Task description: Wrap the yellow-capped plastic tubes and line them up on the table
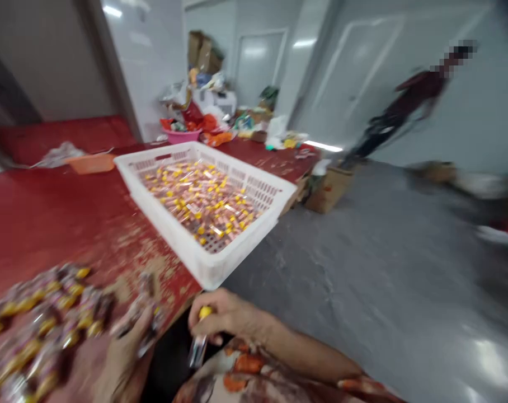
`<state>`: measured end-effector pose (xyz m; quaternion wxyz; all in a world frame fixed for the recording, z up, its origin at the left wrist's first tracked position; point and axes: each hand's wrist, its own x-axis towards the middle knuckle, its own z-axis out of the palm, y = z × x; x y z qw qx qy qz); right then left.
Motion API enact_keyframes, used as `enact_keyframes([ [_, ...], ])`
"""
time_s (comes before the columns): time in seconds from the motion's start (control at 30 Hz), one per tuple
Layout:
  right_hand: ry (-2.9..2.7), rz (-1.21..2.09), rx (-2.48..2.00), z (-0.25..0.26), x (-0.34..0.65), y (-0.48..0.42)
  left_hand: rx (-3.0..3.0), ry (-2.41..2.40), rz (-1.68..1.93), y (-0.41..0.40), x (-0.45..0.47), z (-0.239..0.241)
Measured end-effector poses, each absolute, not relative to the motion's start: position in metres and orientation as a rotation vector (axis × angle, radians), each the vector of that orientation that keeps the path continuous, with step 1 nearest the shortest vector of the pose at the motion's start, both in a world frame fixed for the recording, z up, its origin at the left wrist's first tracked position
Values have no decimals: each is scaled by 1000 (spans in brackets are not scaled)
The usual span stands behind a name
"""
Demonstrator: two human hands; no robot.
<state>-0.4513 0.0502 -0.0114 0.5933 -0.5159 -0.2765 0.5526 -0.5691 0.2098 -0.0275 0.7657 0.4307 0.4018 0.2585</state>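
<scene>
My right hand (224, 320) is closed in a pinch on a small tube with a yellow cap (201, 336), held just off the near edge of the red table (40, 212). My left hand (130, 341) is blurred; its fingers curl round several wrapped tubes (147, 313) at the table's front. A pile of the same yellow-capped wrapped tubes (40, 324) lies to its left. Beyond, a white slotted crate (220, 263) holds many more such tubes and juts over the table edge.
An orange tray (90, 163) and a pink basin (182, 135) sit farther back amid clutter and cardboard boxes. A brown box (329, 189) stands on the grey floor. Another person (405, 106) walks at the far right.
</scene>
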Motion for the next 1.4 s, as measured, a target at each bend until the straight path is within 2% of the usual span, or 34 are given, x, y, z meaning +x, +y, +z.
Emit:
enact_keyframes([
  [0.23,-918,472,-1282,-31,-467,47,522,792,575,187,-565,-35],
  [0.5,-1187,-26,-1364,-45,-476,70,300,759,602,181,-581,-32],
  [0.9,-1384,-463,-1385,-58,-478,78,247,761,654,184,-576,-41],
  [1.17,-1150,-317,-1393,-59,-478,80,220,848,540,181,-573,-38],
  [1.4,-1268,-494,-1435,-76,-478,74,167,798,551,178,-570,-42],
])
